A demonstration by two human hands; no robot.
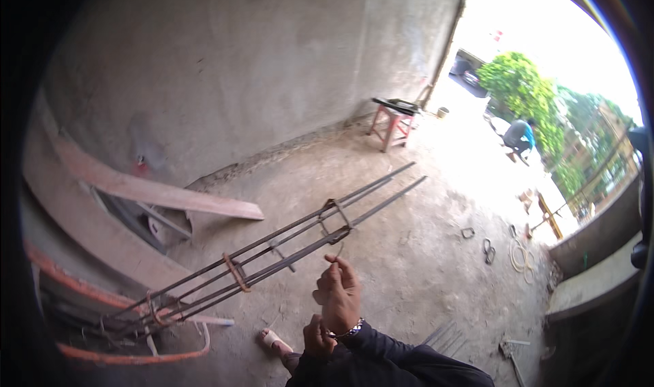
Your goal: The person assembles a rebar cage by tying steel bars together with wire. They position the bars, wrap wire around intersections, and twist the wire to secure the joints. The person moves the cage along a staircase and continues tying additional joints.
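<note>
A long rebar cage [272, 263] slants from the lower left up toward the middle, its bars passing through square stirrups [235, 272]. Just below its upper end is my right hand [340, 297], fingers curled and thumb against them, a bracelet [351, 330] on the wrist. A thin dark line, perhaps wire, shows by its fingertips; whether it is held I cannot tell. My left hand [317, 338] is closed beside the right wrist; anything inside it is hidden. One loose stirrup [337, 234] hangs around the bars near their far end.
Wooden boards [170, 193] lean at left above an orange tubular frame [129, 355]. A red stool [393, 128] bearing dark items stands by the wall. Loose stirrups [489, 251], coiled hose [521, 259] and a hammer-like tool [511, 360] lie right. Another person [520, 136] crouches outside.
</note>
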